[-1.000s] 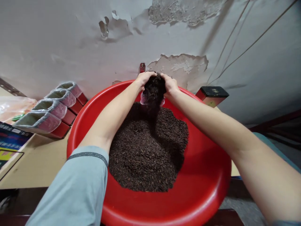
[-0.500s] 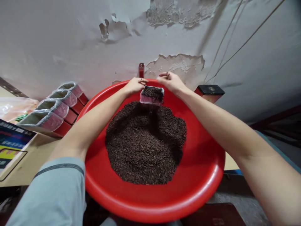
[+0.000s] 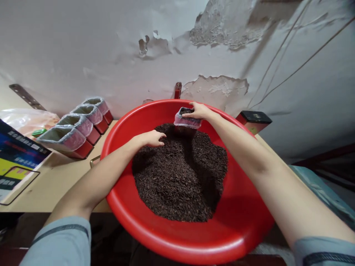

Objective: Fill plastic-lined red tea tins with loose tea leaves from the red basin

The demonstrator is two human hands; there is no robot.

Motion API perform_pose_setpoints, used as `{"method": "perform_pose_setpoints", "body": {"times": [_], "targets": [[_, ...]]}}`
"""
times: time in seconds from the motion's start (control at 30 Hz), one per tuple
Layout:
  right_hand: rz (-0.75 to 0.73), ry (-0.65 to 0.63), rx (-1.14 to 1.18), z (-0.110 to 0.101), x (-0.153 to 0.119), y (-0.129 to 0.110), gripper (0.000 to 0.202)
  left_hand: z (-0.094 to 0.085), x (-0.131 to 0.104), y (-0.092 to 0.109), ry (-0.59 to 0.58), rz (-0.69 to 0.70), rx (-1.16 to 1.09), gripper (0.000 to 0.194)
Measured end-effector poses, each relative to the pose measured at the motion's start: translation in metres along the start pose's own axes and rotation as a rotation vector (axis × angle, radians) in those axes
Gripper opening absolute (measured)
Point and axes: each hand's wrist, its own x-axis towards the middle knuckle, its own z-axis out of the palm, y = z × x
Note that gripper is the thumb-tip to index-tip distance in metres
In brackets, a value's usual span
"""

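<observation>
A wide red plastic basin (image 3: pixel 244 207) holds a heap of small, dark, elongated grains (image 3: pixel 177 181). At its far side is a small box lined with a clear plastic bag (image 3: pixel 187 122), with dark grains inside. My right hand (image 3: pixel 201 111) has hold of this box at its far rim; one digit reaches over the opening and the others lie behind. My left hand (image 3: pixel 154 138) hovers low over the left part of the heap, its fingers and thumb apart and nothing seen in them. Whether its fingertips touch the grains I cannot tell.
Several red boxes with plastic liners (image 3: pixel 66 138) stand in a row on the wooden table (image 3: pixel 69 181) at left. Near them are a clear plastic bag (image 3: pixel 24 120) and a printed carton (image 3: pixel 19 159). A black-topped red box (image 3: pixel 253 120) stands right of the basin, against the peeling wall (image 3: pixel 111 44).
My left hand has moved from the box's far left corner down toward the heap. My right hand has come onto the box from just beyond it. The view has shifted slightly.
</observation>
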Motion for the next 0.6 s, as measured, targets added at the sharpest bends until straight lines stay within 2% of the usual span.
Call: {"method": "perform_pose_setpoints", "body": {"times": [0.1,0.2,0.3,0.43,0.53,0.6], "targets": [[-0.077,-0.003,-0.202,0.011,-0.009,-0.003,0.118,-0.003,0.001,-0.013,-0.049,-0.022,0.039,0.059],[-0.039,0.016,-0.274,0.019,-0.014,0.002,0.133,-0.007,0.0,-0.022,-0.126,-0.025,0.116,0.063],[-0.061,0.055,-0.306,0.021,-0.012,0.005,0.131,-0.011,-0.004,-0.026,-0.192,-0.03,0.17,0.067],[-0.082,0.051,-0.394,0.022,-0.011,-0.001,0.133,-0.015,-0.011,-0.025,-0.222,-0.046,0.183,0.072],[-0.204,0.09,-0.454,0.022,-0.014,-0.008,0.121,-0.019,-0.016,-0.021,-0.209,-0.037,0.17,0.073],[-0.222,0.062,-0.434,0.021,-0.015,-0.009,0.111,-0.022,-0.02,-0.02,-0.214,-0.03,0.16,0.074]]}}
